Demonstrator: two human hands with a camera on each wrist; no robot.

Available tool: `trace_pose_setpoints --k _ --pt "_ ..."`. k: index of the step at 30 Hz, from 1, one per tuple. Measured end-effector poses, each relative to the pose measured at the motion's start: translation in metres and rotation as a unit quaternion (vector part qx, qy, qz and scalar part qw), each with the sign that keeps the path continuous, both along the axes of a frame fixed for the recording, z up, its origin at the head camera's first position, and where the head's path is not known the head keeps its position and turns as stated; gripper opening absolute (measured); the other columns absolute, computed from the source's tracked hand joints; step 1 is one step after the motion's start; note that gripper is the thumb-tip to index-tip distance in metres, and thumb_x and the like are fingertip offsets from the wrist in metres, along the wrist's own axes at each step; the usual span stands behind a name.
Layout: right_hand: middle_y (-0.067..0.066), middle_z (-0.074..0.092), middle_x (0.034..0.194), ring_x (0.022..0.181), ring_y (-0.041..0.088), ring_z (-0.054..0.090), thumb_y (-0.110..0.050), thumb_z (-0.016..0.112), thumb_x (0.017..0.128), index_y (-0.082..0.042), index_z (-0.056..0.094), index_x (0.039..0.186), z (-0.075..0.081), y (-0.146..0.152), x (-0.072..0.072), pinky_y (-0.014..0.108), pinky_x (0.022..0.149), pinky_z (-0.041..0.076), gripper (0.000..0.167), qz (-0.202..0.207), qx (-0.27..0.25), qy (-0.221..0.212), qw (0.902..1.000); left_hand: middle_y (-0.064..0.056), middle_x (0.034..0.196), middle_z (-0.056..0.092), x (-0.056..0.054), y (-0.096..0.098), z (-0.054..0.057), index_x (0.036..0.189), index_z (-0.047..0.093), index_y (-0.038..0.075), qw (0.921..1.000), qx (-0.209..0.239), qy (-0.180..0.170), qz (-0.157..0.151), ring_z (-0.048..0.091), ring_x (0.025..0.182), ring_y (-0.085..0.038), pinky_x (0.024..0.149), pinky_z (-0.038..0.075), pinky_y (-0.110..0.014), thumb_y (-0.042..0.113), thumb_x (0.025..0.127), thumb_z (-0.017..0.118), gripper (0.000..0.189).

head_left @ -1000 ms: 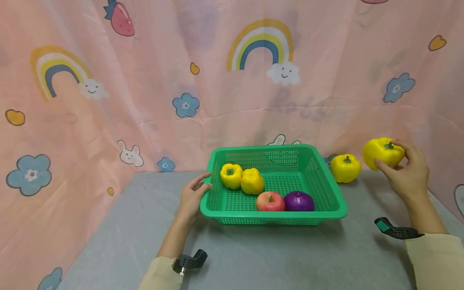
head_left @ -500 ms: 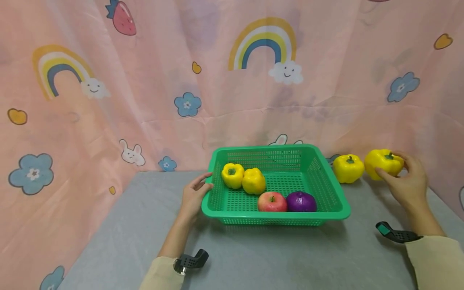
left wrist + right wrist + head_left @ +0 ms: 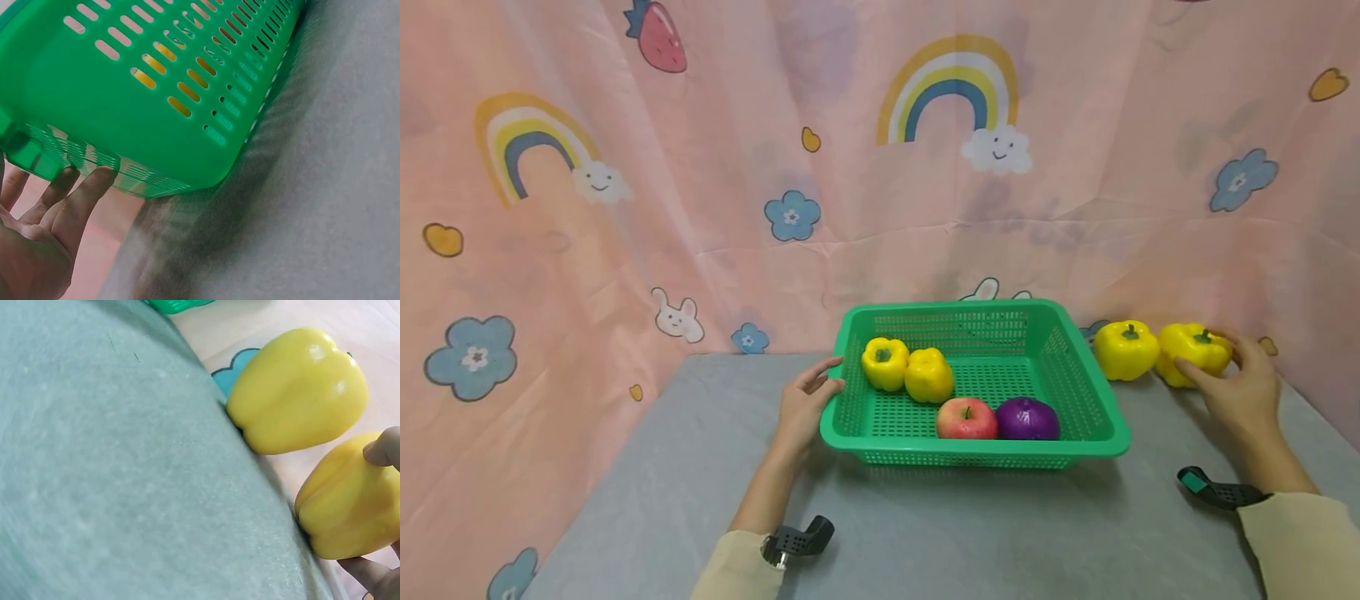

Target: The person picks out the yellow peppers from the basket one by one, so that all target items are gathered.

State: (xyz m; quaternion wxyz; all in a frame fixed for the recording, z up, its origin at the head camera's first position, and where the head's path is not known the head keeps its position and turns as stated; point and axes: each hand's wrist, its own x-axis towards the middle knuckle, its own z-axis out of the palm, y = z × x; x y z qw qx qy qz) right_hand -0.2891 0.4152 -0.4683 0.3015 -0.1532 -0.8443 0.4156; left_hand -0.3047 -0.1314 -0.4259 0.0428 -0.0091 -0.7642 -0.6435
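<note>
Head view gives me the whole counter (image 3: 962, 533), with a green basket (image 3: 977, 447) standing on it before a pink patterned curtain (image 3: 730, 200). From where I stand, the right hand (image 3: 1247, 385) has a yellow pepper, the outer one (image 3: 1189, 352), pinched between thumb and fingers, off to the right of the basket. That pepper looks to be resting on the counter near its far edge, just beside an inner pepper (image 3: 1126, 350); whether the two touch I can't tell. The left hand (image 3: 801, 408) is loosely extended, its fingertips against the basket's left side, more steadying than gripping, I'd say. Inside the basket two smaller peppers (image 3: 928, 377) sit side by side at the left, while an apple (image 3: 967, 419) and a purple vegetable (image 3: 1027, 419) lie together near the front wall. Judging by how things lie, I'd put the peppers at the halfway mark: two stand outside the basket, two inside. For the outer one, the placing looks all but done, since it appears to sit on its base; the fingers have not yet let go.
</note>
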Motion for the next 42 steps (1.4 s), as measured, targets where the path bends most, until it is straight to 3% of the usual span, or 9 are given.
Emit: trace_pose_setpoints --k 11,18,21,27,31,34,36,40,42 --pt "0.014 0.041 0.159 0.147 0.035 0.036 -0.023 0.071 0.092 -0.009 0.044 0.153 -0.006 -0.001 -0.002 0.052 0.125 0.023 0.068 -0.023 -0.011 0.007 0.9996 -0.014 0.148 0.056 -0.003 0.001 -0.002 0.133 0.068 0.020 1.0000 0.002 0.000 0.005 0.049 0.142 -0.033 0.112 0.044 -0.055 0.018 0.090 0.067 0.043" --pt "0.008 0.055 0.148 0.132 0.005 0.044 -0.018 0.077 0.085 -0.011 0.054 0.146 -0.008 0.000 -0.003 0.025 0.117 0.027 0.065 -0.049 0.006 0.030 0.9983 -0.012 0.152 0.053 -0.003 0.000 -0.002 0.133 0.068 0.019 1.0000 0.000 0.002 0.005 0.045 0.145 -0.034 0.114 0.041 -0.057 0.019 0.090 0.067 0.042" --pt "0.009 0.057 0.146 0.125 -0.005 0.042 -0.017 0.078 0.083 -0.011 0.056 0.144 -0.007 0.000 -0.003 0.022 0.114 0.028 0.065 -0.051 0.012 0.037 0.9979 -0.012 0.152 0.052 -0.003 0.000 -0.002 0.132 0.068 0.019 1.0000 0.001 0.002 0.005 0.044 0.145 -0.034 0.114 0.040 -0.057 0.018 0.090 0.067 0.042" --pt "0.015 0.053 0.149 0.138 0.015 0.042 -0.020 0.076 0.086 -0.009 0.052 0.146 -0.004 -0.002 -0.001 0.030 0.119 0.026 0.066 -0.046 0.013 0.025 0.9986 -0.011 0.152 0.052 -0.003 0.000 -0.001 0.132 0.069 0.020 1.0000 0.003 -0.002 0.006 0.045 0.145 -0.034 0.115 0.039 -0.057 0.018 0.090 0.067 0.042" --pt "0.001 0.054 0.145 0.132 0.002 0.042 -0.022 0.077 0.086 -0.012 0.053 0.147 -0.005 -0.001 0.001 0.011 0.099 0.034 0.066 -0.043 0.018 0.022 0.9987 -0.011 0.153 0.052 -0.003 0.001 0.000 0.131 0.069 0.021 1.0000 0.002 -0.002 0.005 0.044 0.145 -0.033 0.116 0.039 -0.057 0.020 0.090 0.067 0.042" --pt "-0.020 0.051 0.131 0.117 -0.013 0.037 -0.021 0.080 0.083 -0.012 0.055 0.145 -0.004 0.001 0.001 0.000 0.079 0.029 0.067 -0.031 0.027 0.037 0.9985 -0.010 0.152 0.053 -0.003 0.000 0.000 0.131 0.069 0.022 1.0000 0.001 -0.002 0.007 0.045 0.145 -0.032 0.116 0.039 -0.057 0.020 0.090 0.067 0.041" --pt "-0.027 0.046 0.120 0.108 -0.018 0.032 -0.019 0.082 0.081 -0.012 0.056 0.144 -0.003 0.001 0.001 -0.003 0.076 0.028 0.068 -0.024 0.036 0.049 0.9979 -0.009 0.152 0.053 -0.002 0.000 0.000 0.131 0.069 0.023 1.0000 0.000 -0.004 0.009 0.045 0.145 -0.032 0.116 0.039 -0.057 0.020 0.090 0.068 0.041" --pt "-0.007 0.056 0.131 0.110 -0.013 0.034 -0.021 0.081 0.082 -0.013 0.054 0.146 0.004 0.000 0.003 0.002 0.081 0.029 0.070 -0.026 0.046 0.044 0.9977 -0.011 0.151 0.054 -0.002 0.000 -0.001 0.132 0.069 0.022 0.9999 -0.002 -0.005 0.009 0.045 0.145 -0.032 0.115 0.040 -0.057 0.020 0.090 0.068 0.042" --pt "0.007 0.052 0.145 0.122 -0.001 0.042 -0.024 0.078 0.085 -0.015 0.050 0.149 0.009 -0.002 0.004 0.010 0.095 0.035 0.070 -0.033 0.046 0.028 0.9980 -0.012 0.151 0.054 -0.002 0.001 -0.001 0.132 0.068 0.022 1.0000 0.000 -0.007 0.007 0.046 0.144 -0.032 0.114 0.041 -0.056 0.020 0.090 0.068 0.042"
